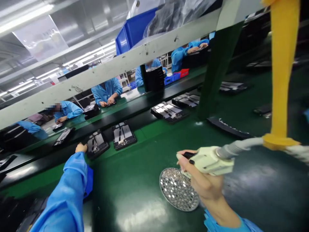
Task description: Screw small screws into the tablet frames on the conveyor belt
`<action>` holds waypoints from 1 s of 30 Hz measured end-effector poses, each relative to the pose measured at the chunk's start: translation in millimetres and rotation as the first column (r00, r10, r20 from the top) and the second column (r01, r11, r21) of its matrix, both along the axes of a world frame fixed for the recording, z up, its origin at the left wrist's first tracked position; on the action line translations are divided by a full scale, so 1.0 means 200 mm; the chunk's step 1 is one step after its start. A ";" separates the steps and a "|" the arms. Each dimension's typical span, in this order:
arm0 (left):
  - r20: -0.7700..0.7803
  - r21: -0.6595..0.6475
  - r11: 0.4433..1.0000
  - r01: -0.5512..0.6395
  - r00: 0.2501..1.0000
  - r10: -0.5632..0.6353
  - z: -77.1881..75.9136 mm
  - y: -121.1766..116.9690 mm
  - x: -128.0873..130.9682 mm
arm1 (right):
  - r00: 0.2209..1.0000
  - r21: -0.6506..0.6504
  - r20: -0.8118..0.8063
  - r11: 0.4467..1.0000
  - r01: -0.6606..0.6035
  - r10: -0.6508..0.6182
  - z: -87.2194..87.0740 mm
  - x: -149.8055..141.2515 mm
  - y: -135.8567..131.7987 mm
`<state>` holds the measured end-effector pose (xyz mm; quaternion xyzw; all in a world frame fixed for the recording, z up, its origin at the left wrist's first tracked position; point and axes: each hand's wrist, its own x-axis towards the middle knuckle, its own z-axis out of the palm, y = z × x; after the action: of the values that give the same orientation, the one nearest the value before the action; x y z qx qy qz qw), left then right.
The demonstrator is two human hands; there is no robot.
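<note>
My left hand, at the end of a blue sleeve, reaches out to a black tray with metal parts on the dark conveyor belt; its fingers are hidden against the tray's near edge. My right hand is wrapped round a cream electric screwdriver, whose grey cable runs off to the right. Just below that hand a round perforated metal dish lies on the green mat.
More black trays ride the belt: one beside the reached tray, others further right. A grey frame bar and green post cross ahead. A yellow strap hangs right. Several people in blue coats work across the belt.
</note>
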<state>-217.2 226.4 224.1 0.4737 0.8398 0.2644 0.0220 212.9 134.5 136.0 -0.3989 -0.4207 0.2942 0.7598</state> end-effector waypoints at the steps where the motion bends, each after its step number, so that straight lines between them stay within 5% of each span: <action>1: -0.012 -0.036 0.999 0.017 1.000 -0.018 -0.03 0.00 0.04 | 1.000 -0.009 -0.011 1.000 -0.008 0.007 0.01 0.00 0.00; 3: -0.019 -0.124 0.986 0.115 0.993 -0.118 -0.15 -0.02 0.20 | 0.998 -0.032 -0.040 0.998 -0.047 0.045 0.03 0.00 -0.01; 5: 0.026 -0.240 0.906 0.348 0.935 -0.353 -0.30 -0.13 0.46 | 0.993 -0.063 -0.072 0.993 -0.097 0.093 0.05 0.00 -0.02; 7: 0.118 -0.365 0.641 0.675 0.717 -0.687 -0.42 -0.31 0.76 | 0.988 -0.100 -0.078 0.985 -0.140 0.133 0.07 -0.01 -0.02; 9: 0.221 -0.391 0.401 0.829 0.507 -0.833 -0.50 -0.49 1.05 | 0.984 -0.132 -0.061 0.976 -0.172 0.166 0.07 -0.02 -0.03; 11: 0.249 -0.415 0.309 0.856 0.434 -0.866 -0.55 -0.59 1.25 | 0.982 -0.153 -0.046 0.970 -0.190 0.185 0.07 -0.02 -0.03; 13: 0.236 -0.430 0.295 0.853 0.422 -0.876 -0.57 -0.59 1.37 | 0.981 -0.163 -0.050 0.967 -0.194 0.189 0.06 -0.02 -0.03; 19: 0.189 -0.440 0.342 0.831 0.458 -0.869 -0.56 -0.30 1.37 | 0.986 -0.142 -0.048 0.976 -0.162 0.157 -0.03 0.01 -0.02; 20: 0.194 -0.435 0.386 0.814 0.503 -0.842 -0.54 -0.23 1.33 | 0.986 -0.140 -0.035 0.976 -0.164 0.160 -0.04 0.02 -0.01; 22: 0.172 -0.406 0.585 0.702 0.687 -0.706 -0.46 -0.07 1.19 | 0.984 -0.140 -0.006 0.974 -0.177 0.178 -0.06 0.04 0.00; 24: 0.097 -0.338 0.836 0.433 0.899 -0.426 -0.36 0.07 0.99 | 0.976 -0.143 0.020 0.966 -0.214 0.219 -0.07 0.05 0.00; 25: 0.055 -0.303 0.899 0.315 0.948 -0.313 -0.31 0.13 0.89 | 0.969 -0.147 0.028 0.959 -0.241 0.247 -0.07 0.06 0.00; 27: 0.046 -0.275 0.952 0.134 0.991 -0.126 -0.23 0.21 0.69 | 0.951 -0.166 0.031 0.940 -0.297 0.306 -0.05 0.05 0.00; 30: 0.155 -0.268 0.963 0.021 0.988 0.021 -0.24 0.23 0.52 | 0.938 -0.205 -0.008 0.918 -0.341 0.346 0.00 0.03 0.01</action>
<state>-114.0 272.1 176.4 0.4440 0.8636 0.1843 0.1519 218.6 136.7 135.6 -0.3986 -0.4627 0.4586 0.6455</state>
